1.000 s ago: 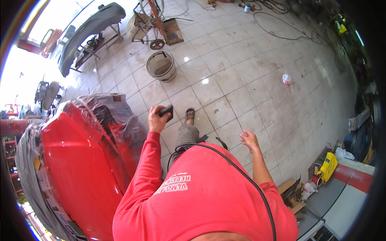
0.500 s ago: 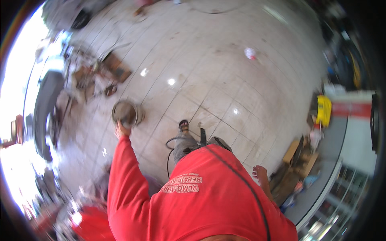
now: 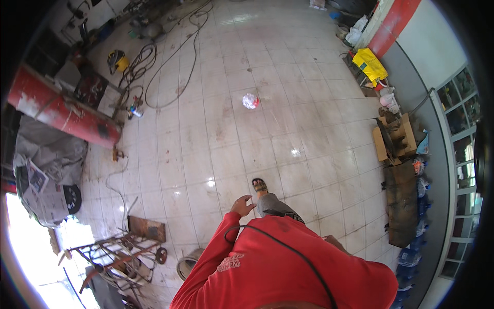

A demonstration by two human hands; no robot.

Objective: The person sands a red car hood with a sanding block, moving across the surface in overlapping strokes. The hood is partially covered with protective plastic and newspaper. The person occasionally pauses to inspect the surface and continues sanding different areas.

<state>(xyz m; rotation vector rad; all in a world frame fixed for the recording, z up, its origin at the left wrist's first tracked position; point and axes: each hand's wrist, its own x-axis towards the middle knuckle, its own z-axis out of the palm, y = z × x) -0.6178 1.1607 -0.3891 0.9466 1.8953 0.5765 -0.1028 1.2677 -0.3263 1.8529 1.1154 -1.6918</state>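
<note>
My left hand (image 3: 243, 206) hangs in front of my body at the end of a red sleeve. Its fingers are apart and hold nothing. Below it is my foot in a dark sandal (image 3: 260, 185), on the tiled floor. A dull, round metal container (image 3: 186, 269) stands on the floor beside my left sleeve, partly covered by it. Of my right arm only a bit of bare forearm (image 3: 335, 243) shows past the red shirt; the hand itself is hidden. A black cable (image 3: 288, 247) runs across my shirt.
Ahead lies a crumpled plastic bag (image 3: 250, 101). A rusty hand cart (image 3: 123, 257) stands at the left, below a fallen red cylinder (image 3: 67, 105). Hoses (image 3: 191, 72) coil over the far floor. Cardboard boxes (image 3: 399, 136) and a yellow bag (image 3: 369, 66) line the right wall.
My left hand has left the round metal container and swung in front of my body. The view has turned right, and my right hand has gone out of sight behind the shirt.
</note>
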